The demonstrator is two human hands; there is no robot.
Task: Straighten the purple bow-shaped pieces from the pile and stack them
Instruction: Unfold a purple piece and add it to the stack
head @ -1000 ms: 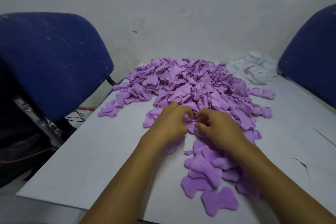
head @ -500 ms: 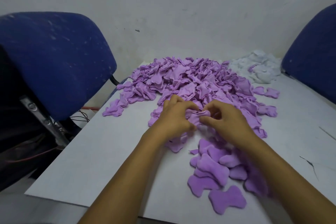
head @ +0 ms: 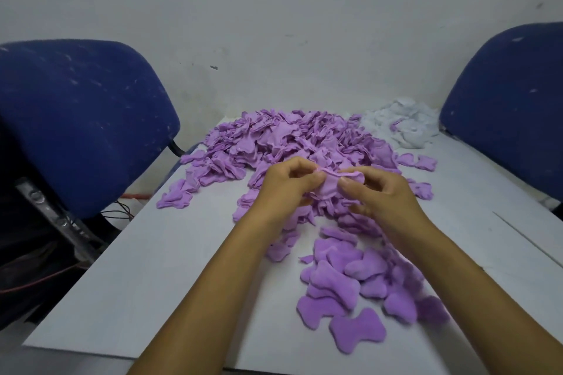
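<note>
Pinching now-lifted purple piece (head: 330,186) between raised hands (head: 332,189), above pile (head: 292,143).

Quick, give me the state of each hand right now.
Left hand: closed, pinching the left end of a crumpled purple piece.
Right hand: closed, pinching the right end of the same piece, held above the pile.

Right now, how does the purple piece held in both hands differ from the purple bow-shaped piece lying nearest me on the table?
The crumpled purple fabric piece is lifted above the pile, pinched by the left hand and right hand; the flat purple bow-shaped piece lies untouched on the white table. The held one is creased and paler; the flat one looks darker. Both seem the same soft fabric.
</note>
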